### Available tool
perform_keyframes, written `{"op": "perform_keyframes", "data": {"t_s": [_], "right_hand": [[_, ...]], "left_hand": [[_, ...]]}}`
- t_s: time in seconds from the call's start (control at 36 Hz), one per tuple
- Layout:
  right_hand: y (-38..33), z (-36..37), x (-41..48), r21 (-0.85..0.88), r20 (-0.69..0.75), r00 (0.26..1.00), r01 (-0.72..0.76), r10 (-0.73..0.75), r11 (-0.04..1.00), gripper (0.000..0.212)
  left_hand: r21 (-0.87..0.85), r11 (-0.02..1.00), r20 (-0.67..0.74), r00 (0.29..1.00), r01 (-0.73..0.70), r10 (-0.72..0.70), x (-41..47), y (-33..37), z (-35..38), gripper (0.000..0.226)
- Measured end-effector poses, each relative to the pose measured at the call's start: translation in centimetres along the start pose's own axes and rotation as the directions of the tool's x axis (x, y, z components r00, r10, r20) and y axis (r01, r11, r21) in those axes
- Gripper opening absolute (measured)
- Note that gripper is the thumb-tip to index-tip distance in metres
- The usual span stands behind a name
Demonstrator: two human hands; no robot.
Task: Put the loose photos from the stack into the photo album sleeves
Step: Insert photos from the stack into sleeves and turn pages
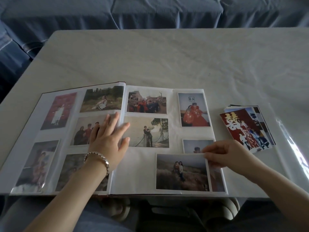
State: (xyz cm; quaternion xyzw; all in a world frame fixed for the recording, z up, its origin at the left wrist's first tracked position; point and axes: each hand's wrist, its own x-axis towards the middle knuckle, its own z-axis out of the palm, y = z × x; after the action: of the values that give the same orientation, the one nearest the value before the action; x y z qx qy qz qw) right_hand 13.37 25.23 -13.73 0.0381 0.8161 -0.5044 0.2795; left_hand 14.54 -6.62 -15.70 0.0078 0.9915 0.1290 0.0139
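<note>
Two hands, apart: left hand (108, 141) lies flat, fingers spread, across the album (142, 173) spine; right hand (229, 156) pinches the top right corner of a loose photo (182, 172). Photo lies long axis left-right on the lower right page, just left of that hand. I cannot see the sleeve mouth. The stack (245, 128) rests on the counter (167, 61) beyond, nearer the right hand.

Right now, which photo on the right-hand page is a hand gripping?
The field photo at the near edge of the page: the right hand pinches its top right corner. No hand grips the others.
</note>
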Motion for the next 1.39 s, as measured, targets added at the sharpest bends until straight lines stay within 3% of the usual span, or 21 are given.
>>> {"op": "perform_keyframes", "data": {"t_s": [0.28, 0.47, 0.64, 1.14, 1.39], "right_hand": [[-0.7, 0.9, -0.3, -0.017, -0.008, 0.998, 0.058, -0.059, 0.998, 0.015], [-1.2, 3.6, 0.2, 0.118, -0.07, 0.997, -0.003, 0.011, 0.993, 0.013], [-1.9, 6.3, 0.7, 0.133, -0.12, 0.993, -0.003, 0.019, 0.991, 0.023], [-2.2, 6.3, -1.0, 0.141, -0.064, 0.993, -0.092, 0.102, 0.986, 0.012], [-3.1, 7.1, -0.7, 0.242, 0.056, 0.98, -0.2, 0.193, 0.949, 0.013]], "left_hand": [[0.0, 1.0, 0.008, 1.0, 0.012, -0.012, 0.0, 0.2, -0.2, 0.047], [-0.003, 0.999, 0.02, 0.999, 0.038, -0.038, 0.0, 0.4, -0.2, 0.048], [0.009, 0.999, 0.032, 0.999, 0.04, -0.04, 0.1, 0.4, -0.2, 0.047], [0.013, 0.999, 0.035, 0.998, 0.046, -0.047, 0.3, 0.4, -0.1, 0.046], [0.014, 0.999, 0.041, 0.998, 0.044, -0.045, 0.2, 0.5, -0.2, 0.046]]}}
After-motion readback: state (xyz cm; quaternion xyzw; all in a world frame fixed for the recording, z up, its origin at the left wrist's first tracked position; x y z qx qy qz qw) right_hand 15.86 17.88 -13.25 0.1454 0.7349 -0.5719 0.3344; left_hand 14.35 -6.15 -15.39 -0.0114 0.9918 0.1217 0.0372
